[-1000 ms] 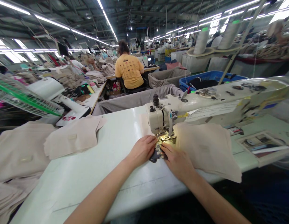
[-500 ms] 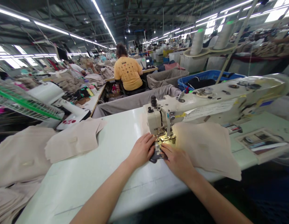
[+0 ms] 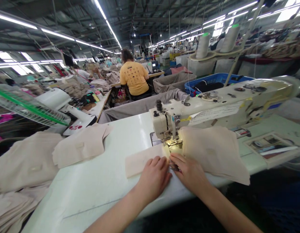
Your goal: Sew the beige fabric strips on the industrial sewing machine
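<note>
A beige fabric piece (image 3: 137, 160) lies on the table in front of the sewing machine head (image 3: 162, 121), its right end close to the lit presser foot (image 3: 174, 143). My left hand (image 3: 155, 176) rests on its near edge, fingers bent and held together. At the right end of the piece, my right hand (image 3: 190, 171) pinches with thumb and fingertips. A small dark patch shows under those fingertips, too covered to name. Just right of the needle area lies a stack of beige fabric panels (image 3: 213, 153), close to my right hand.
More beige panels (image 3: 79, 145) lie at the left, beside a fan (image 3: 58, 103). A tool tray (image 3: 273, 147) sits on the right of the table. Thread cones (image 3: 202, 45) stand behind the machine. Beyond are a blue basket (image 3: 213, 79) and a seated person (image 3: 134, 76).
The beige piece now lies left of the presser foot, in front of the machine. The dark patterned piece between my hands is mostly out of sight. My left hand has moved nearer to me.
</note>
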`<act>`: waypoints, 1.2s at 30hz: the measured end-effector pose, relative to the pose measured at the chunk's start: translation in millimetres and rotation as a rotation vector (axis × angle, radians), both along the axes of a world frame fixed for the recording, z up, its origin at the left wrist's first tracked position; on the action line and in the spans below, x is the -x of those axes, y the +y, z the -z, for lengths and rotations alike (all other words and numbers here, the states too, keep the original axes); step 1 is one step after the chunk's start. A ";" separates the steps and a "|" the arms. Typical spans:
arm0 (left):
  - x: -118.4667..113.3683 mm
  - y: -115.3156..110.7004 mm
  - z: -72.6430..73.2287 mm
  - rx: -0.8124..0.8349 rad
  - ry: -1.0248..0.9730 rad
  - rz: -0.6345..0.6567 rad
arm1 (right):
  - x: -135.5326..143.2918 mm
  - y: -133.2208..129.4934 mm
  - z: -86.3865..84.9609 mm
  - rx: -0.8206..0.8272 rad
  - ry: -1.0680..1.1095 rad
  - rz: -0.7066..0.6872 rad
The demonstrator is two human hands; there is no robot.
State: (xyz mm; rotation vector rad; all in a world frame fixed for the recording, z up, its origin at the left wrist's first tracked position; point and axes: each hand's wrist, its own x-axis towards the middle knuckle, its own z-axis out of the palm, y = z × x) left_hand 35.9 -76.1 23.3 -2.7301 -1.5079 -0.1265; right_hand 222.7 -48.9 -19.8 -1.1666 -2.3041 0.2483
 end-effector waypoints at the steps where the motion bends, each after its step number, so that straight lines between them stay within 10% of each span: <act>1: -1.8 -2.4 0.7 -0.006 -0.006 0.008 | -0.8 -2.2 1.4 -0.001 -0.011 -0.007; 11: 3.3 1.0 7.0 -0.044 0.022 0.057 | -2.6 -10.1 10.6 0.015 -0.145 -0.010; 26: 18.8 60.0 1.2 -0.061 -0.015 0.021 | 16.9 40.3 -23.0 0.167 -0.178 -0.002; 36: 25.7 71.7 6.0 -0.112 -0.057 0.006 | 11.0 13.0 -18.8 0.122 -0.120 0.042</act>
